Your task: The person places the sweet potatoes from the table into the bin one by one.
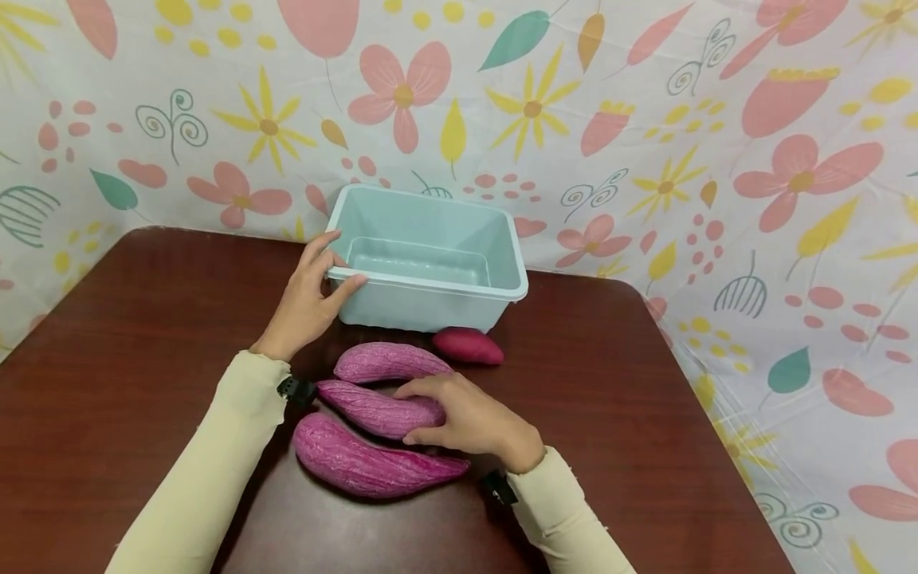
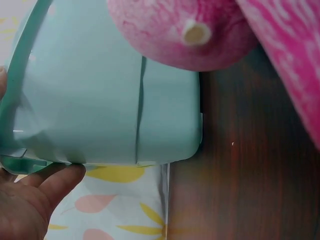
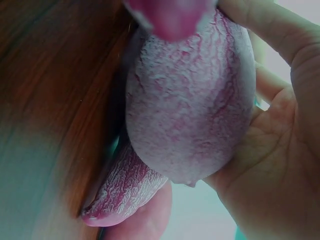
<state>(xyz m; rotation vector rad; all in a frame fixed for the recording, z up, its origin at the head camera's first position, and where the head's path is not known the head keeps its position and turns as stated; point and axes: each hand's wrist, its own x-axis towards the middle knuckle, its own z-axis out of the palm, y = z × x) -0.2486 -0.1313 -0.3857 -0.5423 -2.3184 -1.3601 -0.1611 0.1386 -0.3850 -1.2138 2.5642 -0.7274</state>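
Observation:
Three long purple sweet potatoes with streaked skin lie on the table in the head view: a far one (image 1: pixel 383 361), a middle one (image 1: pixel 358 405) and a near one (image 1: pixel 358 462). My right hand (image 1: pixel 473 418) grips the blunt right end of the middle sweet potato, thumb on its near side and fingers on its far side. The right wrist view shows its rounded end (image 3: pixel 190 110) against the palm. My left hand (image 1: pixel 304 299) holds the front left corner of a light blue plastic bin (image 1: pixel 423 309), with the thumb at the front rim and the fingers along the left rim.
A smaller dark red sweet potato (image 1: pixel 469 346) lies against the bin's front right foot. Nothing shows inside the bin. The dark brown wooden table (image 1: pixel 610 414) ends at a floral cloth backdrop (image 1: pixel 531 112) behind and to the right.

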